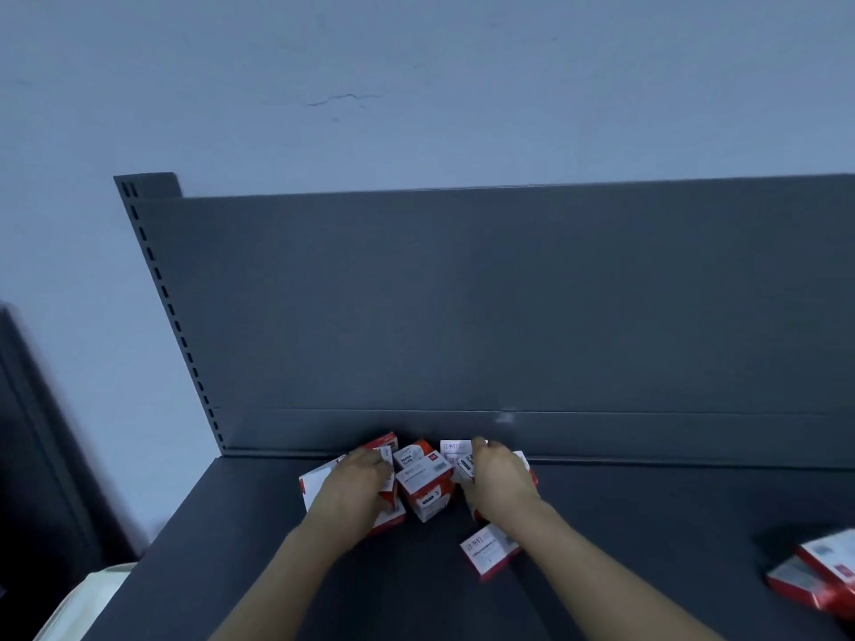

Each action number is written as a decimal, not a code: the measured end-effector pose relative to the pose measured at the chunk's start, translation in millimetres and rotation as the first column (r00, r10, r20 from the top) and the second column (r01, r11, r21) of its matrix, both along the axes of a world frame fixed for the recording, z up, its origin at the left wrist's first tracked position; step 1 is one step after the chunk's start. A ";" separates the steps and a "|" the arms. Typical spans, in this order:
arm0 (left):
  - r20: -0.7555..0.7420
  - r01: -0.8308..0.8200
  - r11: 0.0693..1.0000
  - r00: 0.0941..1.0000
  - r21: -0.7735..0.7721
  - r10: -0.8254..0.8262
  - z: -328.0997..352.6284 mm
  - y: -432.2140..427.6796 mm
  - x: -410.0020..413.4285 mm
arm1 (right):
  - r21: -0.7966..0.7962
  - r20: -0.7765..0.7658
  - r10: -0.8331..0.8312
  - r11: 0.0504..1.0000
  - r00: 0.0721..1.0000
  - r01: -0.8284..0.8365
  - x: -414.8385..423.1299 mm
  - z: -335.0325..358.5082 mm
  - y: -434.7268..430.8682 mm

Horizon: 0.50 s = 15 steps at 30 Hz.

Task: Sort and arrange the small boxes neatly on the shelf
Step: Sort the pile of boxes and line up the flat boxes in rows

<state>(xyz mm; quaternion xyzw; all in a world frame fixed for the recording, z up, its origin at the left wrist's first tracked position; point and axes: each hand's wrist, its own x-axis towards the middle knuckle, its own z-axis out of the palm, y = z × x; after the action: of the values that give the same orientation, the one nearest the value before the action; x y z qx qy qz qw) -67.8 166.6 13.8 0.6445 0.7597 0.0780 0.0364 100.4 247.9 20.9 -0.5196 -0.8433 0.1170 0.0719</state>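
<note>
**Cardboard boxes, light and easy to crush**

Boxes (423, 483) of office supplies, red and white, lie in a loose heap on the dark grey shelf (647, 525), close to its back panel (462, 316). One in the middle reads "PAPER CLIPS" (418, 458); the print on the rest is too blurred to read. A single box (490, 550) lies apart, just in front of the heap, and more red-and-white boxes (819, 578) sit well away at the shelf's right edge.

The left hand (354, 488) rests curled over the boxes on the heap's left side, and the right hand (497, 481) is curled over those on its right; whether either has closed on one box or only presses on the pile cannot be told.

These look like thin card cartons, probably light and stiff enough to stack, though a hard pinch on a broad face could dent them. The glossy print may slide on the smooth metal. The person would likely do best taking each by its two narrow sides, thumb against fingers, and setting it flat.
</note>
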 end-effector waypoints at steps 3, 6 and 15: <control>0.086 -0.031 0.996 0.996 0.090 0.023 6.6 -0.6 1.9 | 0.004 -0.054 0.012 1.000 0.998 -0.011 5.4 4.3 -1.9; 0.167 -0.046 0.982 0.986 0.181 0.016 19.2 4.3 10.6 | 0.031 -0.120 0.015 0.999 0.993 -0.012 15.6 15.3 -2.4; 0.321 0.021 0.936 0.937 0.352 -0.142 64.0 39.4 97.4 | 0.132 -0.245 -0.064 0.986 0.967 0.099 96.0 58.2 2.1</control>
<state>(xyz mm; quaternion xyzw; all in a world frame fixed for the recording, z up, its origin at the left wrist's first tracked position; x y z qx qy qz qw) 29.6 206.0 77.8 0.6489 0.6888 0.3179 0.0577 196.4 250.0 79.1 -0.5295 -0.8125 0.1151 0.2151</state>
